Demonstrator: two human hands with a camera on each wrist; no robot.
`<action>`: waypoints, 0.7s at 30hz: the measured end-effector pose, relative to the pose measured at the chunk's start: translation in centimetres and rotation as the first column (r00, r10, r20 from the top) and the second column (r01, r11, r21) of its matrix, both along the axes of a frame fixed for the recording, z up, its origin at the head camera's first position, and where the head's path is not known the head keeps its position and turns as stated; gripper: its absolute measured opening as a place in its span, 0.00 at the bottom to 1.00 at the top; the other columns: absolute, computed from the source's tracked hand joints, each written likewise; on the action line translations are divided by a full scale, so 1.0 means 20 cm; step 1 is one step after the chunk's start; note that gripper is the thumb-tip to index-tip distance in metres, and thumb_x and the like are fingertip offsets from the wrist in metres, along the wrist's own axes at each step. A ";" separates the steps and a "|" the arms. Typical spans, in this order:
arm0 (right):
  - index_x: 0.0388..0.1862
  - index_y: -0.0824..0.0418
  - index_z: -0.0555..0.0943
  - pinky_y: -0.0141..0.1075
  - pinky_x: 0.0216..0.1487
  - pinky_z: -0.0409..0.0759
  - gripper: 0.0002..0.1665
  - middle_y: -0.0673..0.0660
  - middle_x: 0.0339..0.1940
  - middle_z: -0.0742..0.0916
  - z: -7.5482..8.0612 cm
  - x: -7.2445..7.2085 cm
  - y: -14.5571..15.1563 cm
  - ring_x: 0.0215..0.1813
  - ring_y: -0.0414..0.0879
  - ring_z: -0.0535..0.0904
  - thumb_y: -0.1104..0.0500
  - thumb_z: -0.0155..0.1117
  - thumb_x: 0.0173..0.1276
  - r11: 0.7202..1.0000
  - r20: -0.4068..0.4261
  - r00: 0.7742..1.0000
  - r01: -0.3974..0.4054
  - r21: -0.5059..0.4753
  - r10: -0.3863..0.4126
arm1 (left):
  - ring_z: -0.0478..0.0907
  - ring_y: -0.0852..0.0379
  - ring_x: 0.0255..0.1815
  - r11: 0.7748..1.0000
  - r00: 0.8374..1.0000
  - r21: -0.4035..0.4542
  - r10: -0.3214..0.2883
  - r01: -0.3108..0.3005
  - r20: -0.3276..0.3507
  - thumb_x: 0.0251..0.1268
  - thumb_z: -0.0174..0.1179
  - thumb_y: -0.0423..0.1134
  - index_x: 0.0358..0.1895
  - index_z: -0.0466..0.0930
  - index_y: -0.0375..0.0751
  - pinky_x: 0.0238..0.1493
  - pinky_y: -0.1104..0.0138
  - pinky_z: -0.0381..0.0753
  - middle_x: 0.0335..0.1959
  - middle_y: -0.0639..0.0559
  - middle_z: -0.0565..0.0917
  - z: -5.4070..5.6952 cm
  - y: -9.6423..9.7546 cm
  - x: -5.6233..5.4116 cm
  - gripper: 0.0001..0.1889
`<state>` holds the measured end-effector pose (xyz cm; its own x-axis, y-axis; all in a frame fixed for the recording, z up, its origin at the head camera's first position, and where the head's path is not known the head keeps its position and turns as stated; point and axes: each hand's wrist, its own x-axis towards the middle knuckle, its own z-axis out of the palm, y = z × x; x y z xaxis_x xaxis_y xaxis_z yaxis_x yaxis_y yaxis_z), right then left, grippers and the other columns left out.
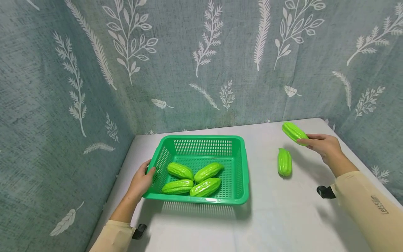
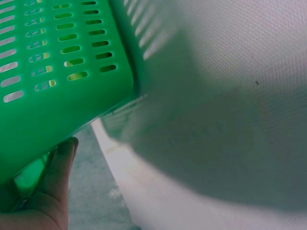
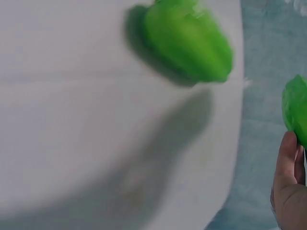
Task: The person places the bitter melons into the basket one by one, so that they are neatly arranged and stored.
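Observation:
My left hand (image 1: pixel 142 181) grips the left rim of a green plastic basket (image 1: pixel 245 175), thumb over the edge. In the left wrist view the thumb of that hand (image 2: pixel 53 191) lies against the basket's perforated wall (image 2: pixel 72 96). Several bright green bitter melons, one of them a bitter melon (image 1: pixel 180 170) at the upper left, lie inside the basket. At the right, my right hand (image 1: pixel 324 145) pinches another bitter melon (image 1: pixel 294 132) by its near end, raised over the table. Below it, one more bitter melon (image 1: pixel 284 162) lies on the table, also large in the right wrist view.
The basket stands left of centre on a white-covered table (image 1: pixel 267 224). A grey-green cloth (image 1: pixel 176 52) with white leaf prints hangs behind the table and along both sides. Dark straps show near both sleeves.

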<state>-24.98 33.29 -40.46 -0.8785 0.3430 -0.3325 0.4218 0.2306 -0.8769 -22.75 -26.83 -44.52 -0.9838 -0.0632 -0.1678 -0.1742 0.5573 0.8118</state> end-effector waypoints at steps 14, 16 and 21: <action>0.75 0.63 0.69 0.54 0.68 0.67 0.60 0.37 0.23 0.84 -0.28 0.19 0.23 0.58 0.52 0.75 0.34 0.80 0.51 0.997 0.184 0.980 0.064 0.050 -0.072 | 0.58 0.31 0.73 1.000 1.000 -0.006 0.000 0.000 -0.002 0.84 0.42 0.48 0.82 0.45 0.41 0.65 0.36 0.61 0.76 0.28 0.56 -0.01 0.00 0.00 0.33; 0.75 0.64 0.69 0.49 0.58 0.75 0.61 0.38 0.23 0.84 -0.31 0.20 0.24 0.55 0.53 0.75 0.32 0.80 0.50 0.994 0.195 0.977 0.067 0.086 -0.083 | 0.58 0.31 0.73 1.000 1.000 -0.006 0.000 0.000 -0.001 0.84 0.43 0.49 0.82 0.45 0.41 0.66 0.36 0.61 0.76 0.28 0.56 -0.01 0.00 0.00 0.33; 0.75 0.68 0.67 0.49 0.54 0.77 0.62 0.66 0.52 0.84 -0.37 0.24 0.22 0.61 0.61 0.74 0.34 0.79 0.51 0.990 0.195 0.975 0.092 0.102 -0.111 | 0.58 0.31 0.73 1.000 1.000 0.002 0.000 0.000 0.006 0.84 0.43 0.49 0.82 0.44 0.41 0.66 0.36 0.61 0.76 0.28 0.56 -0.01 0.00 0.00 0.33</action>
<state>-20.13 37.70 -47.78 -0.7566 0.4642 -0.4605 0.6116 0.2535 -0.7494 -22.67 -26.79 -44.63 -0.9827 -0.0632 -0.1740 -0.1795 0.5554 0.8120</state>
